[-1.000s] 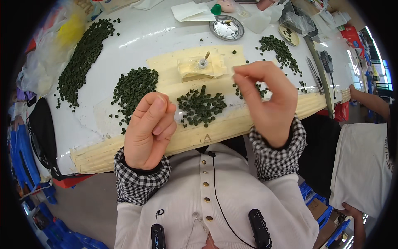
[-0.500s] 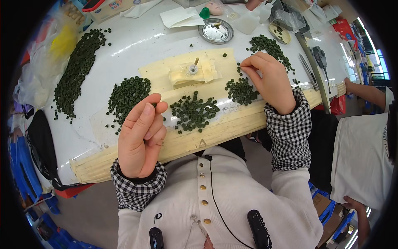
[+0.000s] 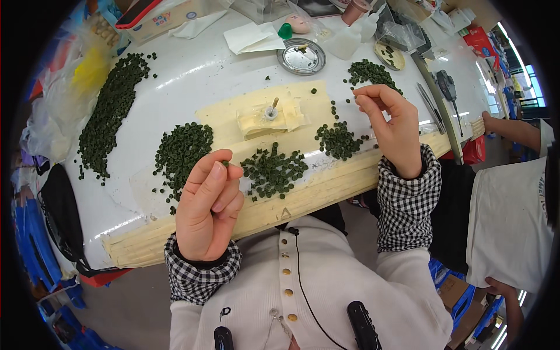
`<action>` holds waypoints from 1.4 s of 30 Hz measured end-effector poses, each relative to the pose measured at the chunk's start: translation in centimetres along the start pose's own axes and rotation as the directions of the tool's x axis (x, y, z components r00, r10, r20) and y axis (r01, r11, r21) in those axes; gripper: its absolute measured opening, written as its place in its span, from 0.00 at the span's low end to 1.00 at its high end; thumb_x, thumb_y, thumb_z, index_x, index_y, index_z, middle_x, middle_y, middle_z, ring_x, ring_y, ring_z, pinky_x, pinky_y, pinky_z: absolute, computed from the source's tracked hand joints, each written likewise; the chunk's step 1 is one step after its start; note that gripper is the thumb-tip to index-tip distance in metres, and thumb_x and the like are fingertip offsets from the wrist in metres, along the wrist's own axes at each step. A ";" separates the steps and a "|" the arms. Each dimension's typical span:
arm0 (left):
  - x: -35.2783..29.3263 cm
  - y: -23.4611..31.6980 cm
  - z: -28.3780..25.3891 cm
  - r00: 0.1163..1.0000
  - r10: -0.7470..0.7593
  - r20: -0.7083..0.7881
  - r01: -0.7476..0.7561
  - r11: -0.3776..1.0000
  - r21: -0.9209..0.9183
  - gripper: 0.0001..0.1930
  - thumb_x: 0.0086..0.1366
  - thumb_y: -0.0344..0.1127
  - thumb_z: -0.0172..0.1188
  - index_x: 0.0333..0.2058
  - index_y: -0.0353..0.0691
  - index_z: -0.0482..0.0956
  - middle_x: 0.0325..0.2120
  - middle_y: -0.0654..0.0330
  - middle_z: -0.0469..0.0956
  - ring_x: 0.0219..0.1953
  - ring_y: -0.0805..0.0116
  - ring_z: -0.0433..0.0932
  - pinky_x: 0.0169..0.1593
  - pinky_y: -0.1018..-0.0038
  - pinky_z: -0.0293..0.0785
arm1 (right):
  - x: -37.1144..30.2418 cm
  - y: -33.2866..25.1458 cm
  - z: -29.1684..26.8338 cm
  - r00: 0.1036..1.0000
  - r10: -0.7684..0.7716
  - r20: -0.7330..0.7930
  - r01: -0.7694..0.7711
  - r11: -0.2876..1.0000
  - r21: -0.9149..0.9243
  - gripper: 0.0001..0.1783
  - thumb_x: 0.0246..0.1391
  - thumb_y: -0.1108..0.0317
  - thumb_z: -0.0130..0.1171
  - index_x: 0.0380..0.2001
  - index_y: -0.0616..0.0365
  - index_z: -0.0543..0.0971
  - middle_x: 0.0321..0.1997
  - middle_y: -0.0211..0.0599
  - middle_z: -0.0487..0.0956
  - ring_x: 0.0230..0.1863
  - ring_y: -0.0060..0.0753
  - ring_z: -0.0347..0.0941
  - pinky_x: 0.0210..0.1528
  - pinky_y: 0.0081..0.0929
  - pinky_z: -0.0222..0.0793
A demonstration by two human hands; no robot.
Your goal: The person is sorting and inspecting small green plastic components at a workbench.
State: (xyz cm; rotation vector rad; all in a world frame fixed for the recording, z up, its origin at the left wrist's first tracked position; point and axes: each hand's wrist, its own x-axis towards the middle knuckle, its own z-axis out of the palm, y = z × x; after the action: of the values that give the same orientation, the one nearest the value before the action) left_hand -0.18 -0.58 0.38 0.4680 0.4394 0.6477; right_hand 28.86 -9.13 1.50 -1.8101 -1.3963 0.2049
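My left hand (image 3: 207,210) is raised over the table's near edge, thumb and forefinger pinched on a small dark green round part (image 3: 226,164). My right hand (image 3: 394,125) hovers near the right-hand piles with thumb and forefinger closed together; a tiny dark speck shows at the tips, too small to make out. Between the hands stands a yellow taped block (image 3: 251,123) with a white ring and a thin upright pin (image 3: 275,104). Loose green parts lie before it in a near pile (image 3: 274,172), beside a small pile (image 3: 338,140) to its right.
More green parts form a long heap (image 3: 111,116) far left, a left pile (image 3: 184,149) and a far right pile (image 3: 370,73). Behind the block sit a round metal dish (image 3: 301,57) and white paper (image 3: 254,38). Tweezers (image 3: 431,105) lie at right, near another person's arm (image 3: 513,131).
My right hand has moved to the right, away from the block. My left hand keeps its pinch on the green part. The whole view has shifted slightly.
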 end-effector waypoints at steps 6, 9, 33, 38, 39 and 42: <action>0.4 -0.5 0.7 0.999 -0.025 0.022 0.023 0.999 0.046 0.15 0.67 0.27 0.48 0.52 0.36 0.70 0.39 0.60 0.77 0.20 0.85 0.54 0.22 0.87 0.53 | -1.6 -2.0 0.2 0.959 0.180 0.218 -0.282 0.648 0.707 0.11 0.58 0.73 0.54 0.43 0.66 0.75 0.34 0.39 0.80 0.35 0.24 0.77 0.40 0.19 0.74; 0.5 -0.8 0.7 0.999 -0.027 0.033 0.025 0.999 0.047 0.15 0.66 0.26 0.49 0.51 0.35 0.71 0.39 0.58 0.78 0.20 0.86 0.54 0.23 0.87 0.54 | -2.4 -2.7 1.3 0.921 0.162 0.354 -0.390 0.393 0.833 0.12 0.58 0.73 0.53 0.45 0.66 0.74 0.36 0.41 0.80 0.36 0.28 0.78 0.41 0.24 0.76; 1.0 -1.4 0.7 0.999 0.012 -0.030 -0.009 0.996 0.086 0.09 0.64 0.31 0.57 0.41 0.34 0.77 0.30 0.61 0.78 0.18 0.87 0.58 0.20 0.87 0.53 | -3.4 -7.8 6.6 0.916 0.102 0.387 -0.391 0.436 0.811 0.12 0.53 0.80 0.57 0.42 0.68 0.76 0.38 0.39 0.80 0.40 0.25 0.77 0.45 0.20 0.73; 1.0 -1.2 0.8 1.000 0.006 -0.014 -0.002 0.960 0.282 0.08 0.66 0.33 0.54 0.38 0.35 0.77 0.18 0.72 0.66 0.16 0.85 0.53 0.21 0.84 0.50 | -3.2 -7.5 7.5 0.984 -0.026 0.176 -0.101 0.732 0.674 0.11 0.47 0.81 0.61 0.37 0.64 0.80 0.35 0.36 0.79 0.34 0.25 0.75 0.41 0.18 0.69; 1.0 -1.3 0.9 0.999 0.034 -0.021 -0.026 0.950 0.311 0.08 0.66 0.33 0.55 0.37 0.35 0.77 0.18 0.72 0.67 0.16 0.84 0.53 0.21 0.83 0.50 | -3.2 -7.5 7.6 0.987 -0.048 0.153 -0.064 0.761 0.646 0.11 0.46 0.81 0.61 0.36 0.63 0.81 0.34 0.36 0.79 0.33 0.26 0.75 0.39 0.18 0.69; 1.0 -1.6 1.0 0.995 0.093 -0.041 -0.072 0.932 0.355 0.07 0.64 0.32 0.58 0.35 0.34 0.78 0.19 0.72 0.69 0.19 0.85 0.57 0.23 0.85 0.52 | -3.2 -7.5 7.8 0.989 -0.105 0.100 0.030 0.824 0.566 0.12 0.44 0.81 0.63 0.36 0.61 0.82 0.33 0.37 0.78 0.31 0.27 0.74 0.36 0.19 0.69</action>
State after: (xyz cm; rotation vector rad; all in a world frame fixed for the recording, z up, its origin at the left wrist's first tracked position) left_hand 1.78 -1.35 0.10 0.8152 0.5970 0.6667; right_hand 17.72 -7.62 0.48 -1.2660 -1.3049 0.6386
